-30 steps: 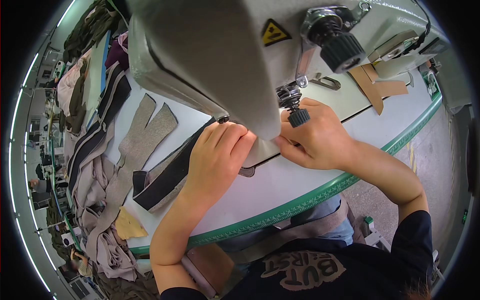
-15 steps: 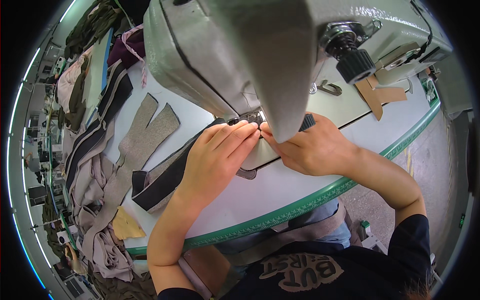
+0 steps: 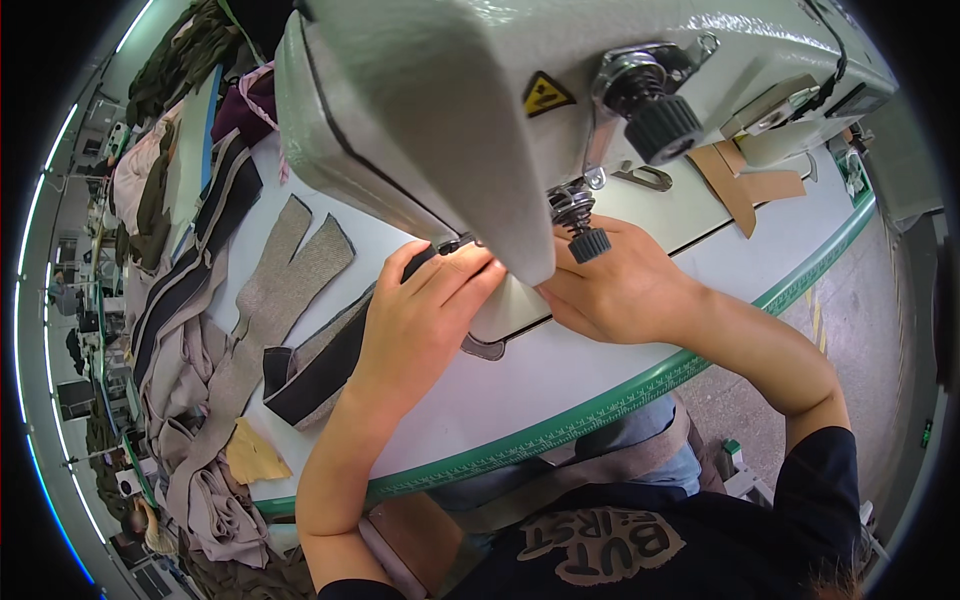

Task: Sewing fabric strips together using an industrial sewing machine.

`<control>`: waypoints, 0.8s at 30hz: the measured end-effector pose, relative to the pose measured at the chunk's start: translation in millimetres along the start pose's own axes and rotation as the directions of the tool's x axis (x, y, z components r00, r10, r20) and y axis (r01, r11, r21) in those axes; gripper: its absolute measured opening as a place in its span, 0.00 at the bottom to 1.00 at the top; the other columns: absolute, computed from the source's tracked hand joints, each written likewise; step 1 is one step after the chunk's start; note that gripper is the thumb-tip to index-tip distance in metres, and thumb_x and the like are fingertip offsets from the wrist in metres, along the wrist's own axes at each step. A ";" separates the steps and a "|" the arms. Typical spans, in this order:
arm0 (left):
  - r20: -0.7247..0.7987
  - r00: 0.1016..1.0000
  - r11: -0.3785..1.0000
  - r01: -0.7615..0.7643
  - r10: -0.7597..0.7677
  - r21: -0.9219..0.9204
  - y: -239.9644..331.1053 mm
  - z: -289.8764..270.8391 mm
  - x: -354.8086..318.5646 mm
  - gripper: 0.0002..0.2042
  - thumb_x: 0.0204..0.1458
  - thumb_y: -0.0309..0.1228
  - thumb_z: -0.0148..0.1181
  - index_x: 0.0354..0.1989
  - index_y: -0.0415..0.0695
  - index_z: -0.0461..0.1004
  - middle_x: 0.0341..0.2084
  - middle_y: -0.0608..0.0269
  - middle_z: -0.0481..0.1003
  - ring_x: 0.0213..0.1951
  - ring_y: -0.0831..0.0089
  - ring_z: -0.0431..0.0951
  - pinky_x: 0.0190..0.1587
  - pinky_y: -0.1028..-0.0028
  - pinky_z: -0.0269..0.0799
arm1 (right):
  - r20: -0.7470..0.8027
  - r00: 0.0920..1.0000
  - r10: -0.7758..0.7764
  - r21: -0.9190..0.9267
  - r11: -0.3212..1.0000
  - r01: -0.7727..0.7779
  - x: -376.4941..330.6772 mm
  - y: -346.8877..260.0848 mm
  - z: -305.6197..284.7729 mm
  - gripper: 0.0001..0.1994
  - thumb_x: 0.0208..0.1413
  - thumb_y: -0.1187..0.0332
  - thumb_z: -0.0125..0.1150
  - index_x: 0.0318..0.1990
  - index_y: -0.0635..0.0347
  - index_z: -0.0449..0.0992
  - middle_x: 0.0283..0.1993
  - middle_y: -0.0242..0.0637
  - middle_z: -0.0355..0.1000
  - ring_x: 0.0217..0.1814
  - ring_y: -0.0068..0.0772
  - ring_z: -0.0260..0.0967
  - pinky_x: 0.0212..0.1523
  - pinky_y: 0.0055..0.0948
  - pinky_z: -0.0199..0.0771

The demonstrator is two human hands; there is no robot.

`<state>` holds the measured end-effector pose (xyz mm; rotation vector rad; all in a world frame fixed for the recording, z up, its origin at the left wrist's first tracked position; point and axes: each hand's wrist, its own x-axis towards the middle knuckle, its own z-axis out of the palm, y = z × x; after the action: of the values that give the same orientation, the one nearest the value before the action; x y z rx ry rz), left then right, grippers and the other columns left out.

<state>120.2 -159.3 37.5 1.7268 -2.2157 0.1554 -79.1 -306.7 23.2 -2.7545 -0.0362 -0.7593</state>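
Note:
A grey-white sewing machine [image 3: 400, 130] stands over the table, its needle area mostly hidden by the machine head. My left hand [image 3: 425, 315] lies beside that area, fingers bent over the far end of a black and grey-brown fabric strip [image 3: 318, 385]. The strip runs out from under this hand to the left, its near end folded. On the other side, my right hand [image 3: 625, 290] is close to the machine head, below a black tension knob [image 3: 590, 245]. The machine covers its fingertips, so what they touch cannot be seen.
Grey-brown knit pieces [image 3: 285, 265] and heaped fabric [image 3: 215, 500] lie on the left, with a yellow scrap [image 3: 255, 452]. Brown card-like pieces [image 3: 735, 185] rest at the right. A green measuring edge [image 3: 560, 430] borders the white table [image 3: 470, 410].
The view has shifted, so the machine sits farther left. My left fingers have spread somewhat over the strip. My right fingertips, partly visible before, are now behind the machine head.

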 end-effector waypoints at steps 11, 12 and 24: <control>-0.013 0.999 0.999 0.051 -0.051 0.012 -7.3 6.1 -0.1 0.16 0.47 0.23 0.66 0.46 0.49 0.78 0.42 0.74 0.75 0.44 0.75 0.77 0.62 0.58 0.66 | 0.013 0.998 0.054 0.001 0.999 -0.054 1.9 4.6 3.9 0.15 0.47 0.72 0.66 0.44 0.64 0.78 0.46 0.40 0.71 0.45 0.46 0.72 0.46 0.40 0.75; -0.018 0.999 0.999 0.051 -0.050 0.020 -6.5 5.9 0.2 0.16 0.47 0.23 0.66 0.46 0.50 0.79 0.42 0.74 0.75 0.44 0.76 0.77 0.62 0.57 0.65 | 0.012 0.998 0.055 0.001 0.998 -0.055 1.8 4.3 3.2 0.15 0.47 0.72 0.66 0.44 0.64 0.78 0.46 0.40 0.71 0.45 0.46 0.72 0.46 0.40 0.75; -0.028 0.998 0.998 0.051 -0.050 0.037 -4.8 4.9 1.4 0.15 0.48 0.25 0.67 0.46 0.51 0.79 0.41 0.76 0.76 0.44 0.78 0.77 0.63 0.55 0.65 | 0.030 0.998 0.051 -0.018 0.999 -0.051 0.4 5.0 -0.1 0.15 0.46 0.70 0.66 0.44 0.62 0.79 0.48 0.37 0.72 0.46 0.42 0.73 0.48 0.40 0.74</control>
<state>123.5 -163.2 32.8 1.7884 -2.1613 0.2087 -78.3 -311.5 22.2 -2.7720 0.0346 -0.7073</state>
